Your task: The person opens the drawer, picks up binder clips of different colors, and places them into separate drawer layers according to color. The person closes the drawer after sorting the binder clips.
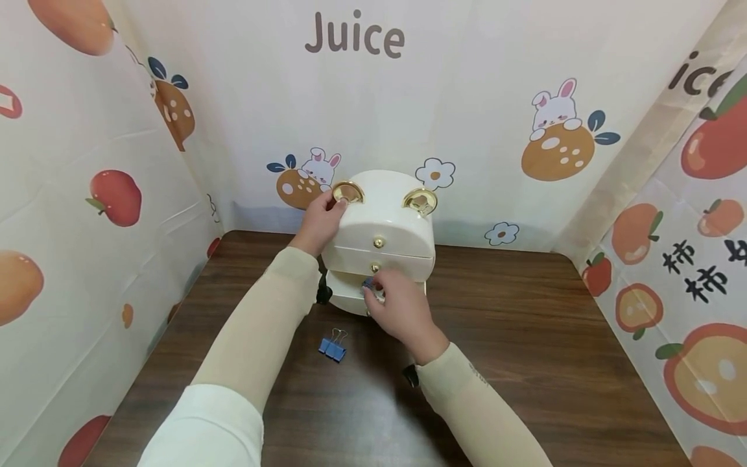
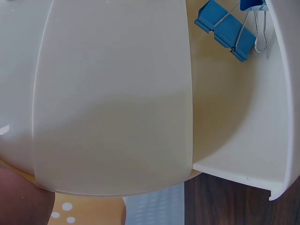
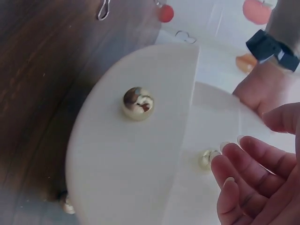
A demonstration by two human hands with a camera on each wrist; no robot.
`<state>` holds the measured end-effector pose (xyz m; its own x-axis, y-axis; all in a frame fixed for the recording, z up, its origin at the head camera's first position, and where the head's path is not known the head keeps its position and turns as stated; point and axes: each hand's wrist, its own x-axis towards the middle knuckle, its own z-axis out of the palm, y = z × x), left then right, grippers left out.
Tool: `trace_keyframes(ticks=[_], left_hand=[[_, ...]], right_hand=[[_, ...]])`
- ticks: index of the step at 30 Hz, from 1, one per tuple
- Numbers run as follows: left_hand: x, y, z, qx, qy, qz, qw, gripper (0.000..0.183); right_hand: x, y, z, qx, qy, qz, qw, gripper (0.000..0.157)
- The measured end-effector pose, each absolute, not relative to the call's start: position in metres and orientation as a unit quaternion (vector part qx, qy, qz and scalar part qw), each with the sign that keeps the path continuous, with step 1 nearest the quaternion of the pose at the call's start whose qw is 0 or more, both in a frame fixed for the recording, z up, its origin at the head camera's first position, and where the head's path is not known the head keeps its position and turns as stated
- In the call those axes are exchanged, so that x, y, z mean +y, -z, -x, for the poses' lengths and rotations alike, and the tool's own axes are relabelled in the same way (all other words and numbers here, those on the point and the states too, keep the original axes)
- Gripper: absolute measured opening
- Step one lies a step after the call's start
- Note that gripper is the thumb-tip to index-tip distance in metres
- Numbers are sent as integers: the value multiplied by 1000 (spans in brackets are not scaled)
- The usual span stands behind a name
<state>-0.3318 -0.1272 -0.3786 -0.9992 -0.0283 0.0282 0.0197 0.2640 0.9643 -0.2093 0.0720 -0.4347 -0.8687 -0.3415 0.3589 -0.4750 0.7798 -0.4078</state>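
Note:
A small white cabinet (image 1: pixel 388 224) with gold ears and round gold knobs stands at the back of the table. My left hand (image 1: pixel 320 222) grips it at the left ear (image 1: pixel 348 192), thumb in front. The lowest drawer (image 2: pixel 234 176) is pulled out. Inside lie a blue binder clip (image 2: pixel 227 30) and part of another binder clip (image 2: pixel 255 5), cut off by the frame. My right hand (image 1: pixel 403 308) is over the drawer. In the right wrist view its fingers (image 3: pixel 262 161) are loosely bent, thumb apart, with nothing visible between them.
Another blue binder clip (image 1: pixel 332 349) lies on the dark wooden table (image 1: pixel 525 337), in front of the cabinet and to the left. Printed fruit curtains (image 1: pixel 467 65) hang behind and at both sides.

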Motion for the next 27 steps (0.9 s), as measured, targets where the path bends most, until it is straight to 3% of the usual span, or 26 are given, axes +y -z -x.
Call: trace_keyframes(ticks=[11,19,23,27], left_hand=[[-128,378,330,-792,610,1,19,37],[-128,376,328,-790,613,-4,10,39],[-127,376,330,-789,615,-10,4,42],[-127,376,331,-789,614,-14,0,42]], right_hand=[[54,423,197,-917,-136,-353,129,24],[37,437,184,-881,-22,-454,131,20],[32,444,184,-868,8,-487,100,21],[27,449,187,-855,39,-515,48,37]])
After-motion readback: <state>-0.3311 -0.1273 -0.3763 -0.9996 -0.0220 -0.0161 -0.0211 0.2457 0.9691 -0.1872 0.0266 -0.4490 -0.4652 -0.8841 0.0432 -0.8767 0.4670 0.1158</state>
